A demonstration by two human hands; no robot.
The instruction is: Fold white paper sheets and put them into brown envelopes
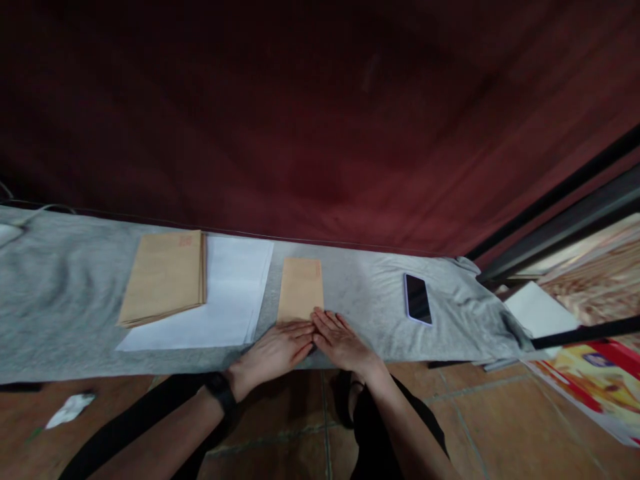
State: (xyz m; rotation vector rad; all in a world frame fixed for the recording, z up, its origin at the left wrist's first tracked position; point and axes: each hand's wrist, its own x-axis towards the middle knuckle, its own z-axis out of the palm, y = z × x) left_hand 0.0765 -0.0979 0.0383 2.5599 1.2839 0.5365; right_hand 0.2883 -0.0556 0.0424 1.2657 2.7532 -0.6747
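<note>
A small brown paper envelope (301,283) lies flat on the grey cloth, with faint red print near its upper right corner. My left hand (277,348) rests flat across its near end, fingers stretched toward the right. Beside it, my right hand (340,339) also lies flat on the near right part, fingertips touching or nearly touching the left ones. Both hands cover the envelope's near edge. To the left, several larger brown envelopes (165,277) sit stacked on white paper sheets (237,287).
The grey cloth (65,287) covers a narrow table along a dark red curtain (300,133). A phone (418,299) lies right of my hands. Dark metal bars (565,220) and a colourful box (595,383) stand at the right. A crumpled tissue (70,409) is on the tiled floor.
</note>
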